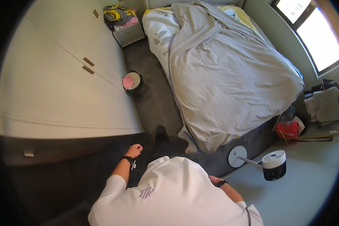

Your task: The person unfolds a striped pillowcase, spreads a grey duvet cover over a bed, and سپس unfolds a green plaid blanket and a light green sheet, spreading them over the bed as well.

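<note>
My left hand (135, 150) hangs out in front of my body with its fingers curled in, and nothing shows in it. A dark band circles that wrist, with a small whitish object (133, 165) right beside it. Close against my white shirt (180, 195), my right hand (215, 180) is mostly hidden by the cloth, so its fingers cannot be seen. That wrist also wears a black band (222, 183). Ahead of me stands a bed (231, 84) under a rumpled grey-beige blanket, one corner hanging close to the floor.
White wardrobe doors (59, 84) line the left side. A round bin (135, 82) with pink cloth on its lid stands beside them. At right are a pedestal fan (274, 165) and a red bag (287, 130). A nightstand (129, 35) carries a grey-yellow backpack (118, 15).
</note>
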`<state>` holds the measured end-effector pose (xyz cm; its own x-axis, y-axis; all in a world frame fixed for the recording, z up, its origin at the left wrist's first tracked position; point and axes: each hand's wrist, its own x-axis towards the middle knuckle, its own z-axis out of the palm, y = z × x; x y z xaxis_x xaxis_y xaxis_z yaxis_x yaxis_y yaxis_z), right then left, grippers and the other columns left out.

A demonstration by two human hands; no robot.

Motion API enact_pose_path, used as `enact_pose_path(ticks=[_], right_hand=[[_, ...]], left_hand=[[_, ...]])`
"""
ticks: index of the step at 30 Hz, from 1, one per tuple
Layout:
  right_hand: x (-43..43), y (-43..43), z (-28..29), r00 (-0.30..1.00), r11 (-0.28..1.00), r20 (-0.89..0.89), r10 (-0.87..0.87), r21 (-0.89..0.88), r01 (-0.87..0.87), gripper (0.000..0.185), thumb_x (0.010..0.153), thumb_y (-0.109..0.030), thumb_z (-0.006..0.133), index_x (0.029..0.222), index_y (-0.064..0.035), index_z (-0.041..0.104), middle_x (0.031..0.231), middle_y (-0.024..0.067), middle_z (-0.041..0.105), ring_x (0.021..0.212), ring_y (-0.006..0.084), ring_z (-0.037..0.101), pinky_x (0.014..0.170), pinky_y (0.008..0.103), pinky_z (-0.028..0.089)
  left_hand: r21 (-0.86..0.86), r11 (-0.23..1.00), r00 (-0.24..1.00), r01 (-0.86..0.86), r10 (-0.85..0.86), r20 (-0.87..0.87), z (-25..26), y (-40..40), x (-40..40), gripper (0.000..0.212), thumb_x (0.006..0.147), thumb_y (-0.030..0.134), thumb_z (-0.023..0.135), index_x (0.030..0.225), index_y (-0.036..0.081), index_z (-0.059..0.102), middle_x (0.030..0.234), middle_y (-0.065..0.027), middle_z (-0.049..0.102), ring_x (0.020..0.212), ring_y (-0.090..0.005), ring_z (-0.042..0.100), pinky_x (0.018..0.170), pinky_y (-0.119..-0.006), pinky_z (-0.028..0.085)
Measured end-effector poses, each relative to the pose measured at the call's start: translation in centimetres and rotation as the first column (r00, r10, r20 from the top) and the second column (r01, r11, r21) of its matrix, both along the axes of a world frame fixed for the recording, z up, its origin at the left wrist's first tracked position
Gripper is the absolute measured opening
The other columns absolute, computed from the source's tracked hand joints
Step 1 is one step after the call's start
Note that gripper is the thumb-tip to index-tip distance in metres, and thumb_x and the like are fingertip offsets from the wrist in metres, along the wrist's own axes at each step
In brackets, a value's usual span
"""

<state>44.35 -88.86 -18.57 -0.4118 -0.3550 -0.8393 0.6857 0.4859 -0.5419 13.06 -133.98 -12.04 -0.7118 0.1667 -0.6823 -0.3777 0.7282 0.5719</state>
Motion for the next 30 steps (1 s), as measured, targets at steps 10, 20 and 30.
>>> enact_pose_path(ticks=[10, 20, 30], right_hand=[[-34.4, -2.2, 0.0, 0.983, 0.909, -0.126, 0.137, 0.41, -0.074, 0.038, 0.085, -0.033, 0.045, 0.098, -0.0004, 0.058, 0.088, 0.0121, 0.064, 0.072, 0.023, 0.061, 0.065, 0.0347, 0.047], [-56.2, 0.8, -1.4, 0.947, 0.884, -0.078, -0.313, 0.34, 0.32, 0.029, 0.082, -0.02, 0.049, 0.097, 0.0027, 0.057, 0.082, 0.0118, 0.063, 0.062, 0.0205, 0.062, 0.054, 0.0297, 0.049], [-77.5, 7.3, -3.2, 0.85, 0.784, -0.087, -0.52, 0.345, 0.515, 0.024, 0.077, -0.017, 0.05, 0.093, -0.0017, 0.059, 0.083, 0.0118, 0.065, 0.073, 0.022, 0.063, 0.065, 0.0319, 0.05]], left_hand=[[0.005, 0.986, 0.952, -0.168, 0.164, -0.258, 3.4, -2.1, -13.4, 0.017, 0.08, 0.019, 0.054, 0.085, 0.004, 0.06, 0.072, -0.0136, 0.062, 0.068, -0.0262, 0.061, 0.064, -0.034, 0.047], [-0.048, 0.988, 0.983, -0.15, 0.143, -0.117, -2.3, -5.1, -24.8, 0.02, 0.08, 0.021, 0.053, 0.083, 0.002, 0.059, 0.069, -0.0105, 0.061, 0.061, -0.0205, 0.059, 0.059, -0.031, 0.046], [-0.166, 0.98, 0.994, -0.107, 0.103, -0.028, 2.9, -1.5, -51.2, 0.017, 0.083, 0.018, 0.051, 0.088, 0.004, 0.057, 0.072, -0.0062, 0.059, 0.06, -0.0156, 0.057, 0.055, -0.03, 0.045]])
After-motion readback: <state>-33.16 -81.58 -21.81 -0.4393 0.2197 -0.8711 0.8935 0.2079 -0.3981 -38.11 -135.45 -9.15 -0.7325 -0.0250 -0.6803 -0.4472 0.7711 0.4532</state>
